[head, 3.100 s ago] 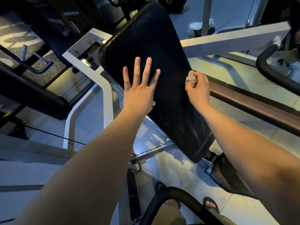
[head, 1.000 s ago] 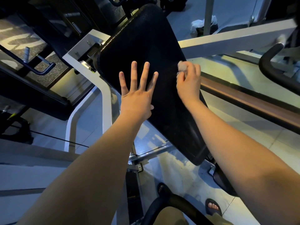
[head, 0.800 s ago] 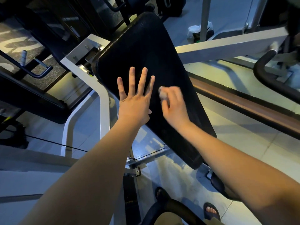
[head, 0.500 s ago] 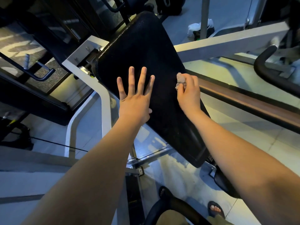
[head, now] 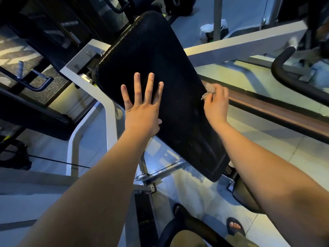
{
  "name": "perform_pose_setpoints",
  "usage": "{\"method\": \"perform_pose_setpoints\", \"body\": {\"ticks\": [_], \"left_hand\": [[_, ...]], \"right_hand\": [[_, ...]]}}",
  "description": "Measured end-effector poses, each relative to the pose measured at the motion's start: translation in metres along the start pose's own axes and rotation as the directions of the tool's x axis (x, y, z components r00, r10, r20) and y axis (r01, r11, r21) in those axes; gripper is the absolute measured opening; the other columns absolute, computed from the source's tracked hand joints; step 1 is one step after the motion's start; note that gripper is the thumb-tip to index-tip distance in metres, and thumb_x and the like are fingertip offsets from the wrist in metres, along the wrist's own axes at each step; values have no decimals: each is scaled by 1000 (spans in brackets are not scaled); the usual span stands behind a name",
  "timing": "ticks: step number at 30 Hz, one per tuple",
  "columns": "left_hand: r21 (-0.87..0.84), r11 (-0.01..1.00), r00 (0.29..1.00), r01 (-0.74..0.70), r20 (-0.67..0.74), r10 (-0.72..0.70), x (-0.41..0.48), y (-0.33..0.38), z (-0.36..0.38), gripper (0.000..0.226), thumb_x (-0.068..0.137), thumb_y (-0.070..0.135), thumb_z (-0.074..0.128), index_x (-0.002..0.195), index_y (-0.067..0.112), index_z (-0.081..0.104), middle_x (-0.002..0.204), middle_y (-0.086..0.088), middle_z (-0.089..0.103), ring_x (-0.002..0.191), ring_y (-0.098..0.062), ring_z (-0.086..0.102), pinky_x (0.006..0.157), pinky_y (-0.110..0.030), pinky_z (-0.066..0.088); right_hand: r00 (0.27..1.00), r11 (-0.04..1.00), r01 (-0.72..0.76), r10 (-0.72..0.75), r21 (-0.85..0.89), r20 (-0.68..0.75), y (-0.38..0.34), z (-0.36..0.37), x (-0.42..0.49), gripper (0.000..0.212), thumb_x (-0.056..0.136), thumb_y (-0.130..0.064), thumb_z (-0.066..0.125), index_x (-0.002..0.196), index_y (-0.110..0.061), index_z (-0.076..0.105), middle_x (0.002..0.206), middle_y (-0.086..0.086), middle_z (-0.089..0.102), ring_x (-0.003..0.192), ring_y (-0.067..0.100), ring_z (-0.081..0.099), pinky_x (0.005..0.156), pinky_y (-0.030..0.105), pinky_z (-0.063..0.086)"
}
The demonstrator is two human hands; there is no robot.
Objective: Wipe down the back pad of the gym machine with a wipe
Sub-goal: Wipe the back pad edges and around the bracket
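At the far left, a dark metal handle (head: 35,82) above speckled flooring. Next to it, the white frame (head: 109,111) of the machine, bending down toward the floor.

Then the left hand (head: 142,111): flat on the black back pad (head: 160,56), palm down near the pad's left edge, four fingers straight and spread apart, thumb tip just showing at the lower right of the palm. Nothing held in it.

The back pad itself in the middle of the view, long and tilted, mounted on the white frame.

At the pad's right edge, about halfway along it, a small crumpled greyish wipe (head: 208,89), touching the edge. Pinched in the right hand (head: 216,104), fingers curled round it, knuckles a little blurred.

Lower down, near the bottom edge, a foot in a dark sandal (head: 235,227) on the pale floor.

Right of the right hand, a brown rail (head: 276,113) running diagonally; above it, a white beam (head: 240,45). At the far right, a black curved bar (head: 284,81).
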State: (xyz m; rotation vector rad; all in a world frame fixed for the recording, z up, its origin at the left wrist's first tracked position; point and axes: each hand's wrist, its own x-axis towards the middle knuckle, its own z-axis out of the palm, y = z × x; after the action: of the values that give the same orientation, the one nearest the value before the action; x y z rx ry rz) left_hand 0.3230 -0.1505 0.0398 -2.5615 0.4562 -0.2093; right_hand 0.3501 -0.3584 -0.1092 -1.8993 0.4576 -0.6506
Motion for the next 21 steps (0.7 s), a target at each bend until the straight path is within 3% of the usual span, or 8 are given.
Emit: {"method": "perform_pose_setpoints", "body": {"ticks": [2,6,8,11,14,16,18,21], "left_hand": [[5,1000,1000,-3,-5,3,0,0,0,120,82,55,72,161,25,-14,164,-10,-33,144,-44,-38,104,-66,-31],[4,1000,1000,-7,-20,7,1,-1,3,121,80,55,73,161,25,-13,165,-10,-30,145,-45,-35,106,-67,-28],[9,1000,999,-4,-32,4,1,-1,4,123,78,55,74,161,24,-10,166,-11,-27,146,-46,-32,108,-69,-24],[13,1000,999,-3,-33,3,1,0,4,123,78,56,74,161,24,-11,166,-10,-26,146,-45,-32,108,-69,-24],[19,1000,1000,6,-30,-5,1,0,3,121,80,56,72,161,25,-13,165,-10,-29,146,-45,-34,108,-68,-24],[20,1000,1000,2,-20,-1,0,1,1,121,81,56,72,161,25,-13,165,-10,-29,145,-45,-34,108,-68,-24],[20,1000,1000,3,-9,-3,0,1,1,120,82,56,71,161,25,-14,164,-10,-31,145,-45,-35,108,-68,-25],[19,1000,1000,3,-7,-3,0,1,1,120,82,55,71,160,25,-15,164,-9,-32,144,-45,-36,106,-68,-28]], "right_hand": [[998,997,-70,70,-9,2,0,-4,17,24,100,-7,49,120,-8,62,124,14,54,102,14,49,89,15,32],[999,999,-29,29,-28,21,-2,16,-8,24,98,-4,48,117,-5,63,118,15,56,108,20,52,95,17,37],[998,999,34,-33,-9,47,0,23,-50,22,102,-8,48,119,-6,62,114,13,57,102,10,48,95,3,30],[950,988,154,-146,-8,277,11,11,-106,21,104,-11,50,122,-12,61,115,4,53,101,3,48,90,4,32],[881,957,291,-269,3,390,25,-7,-89,29,98,-1,54,123,-10,66,117,7,58,110,15,55,99,14,38],[957,980,197,-183,-40,226,25,-9,-45,22,99,-3,53,115,-9,67,114,10,62,110,23,57,95,22,39],[997,998,-42,45,-50,65,20,-11,-1,18,101,-10,51,113,-11,64,116,11,61,109,26,56,87,24,36],[988,988,-138,142,-74,58,19,0,11,19,100,-8,48,111,-9,63,115,14,60,107,29,56,82,26,34]]}}
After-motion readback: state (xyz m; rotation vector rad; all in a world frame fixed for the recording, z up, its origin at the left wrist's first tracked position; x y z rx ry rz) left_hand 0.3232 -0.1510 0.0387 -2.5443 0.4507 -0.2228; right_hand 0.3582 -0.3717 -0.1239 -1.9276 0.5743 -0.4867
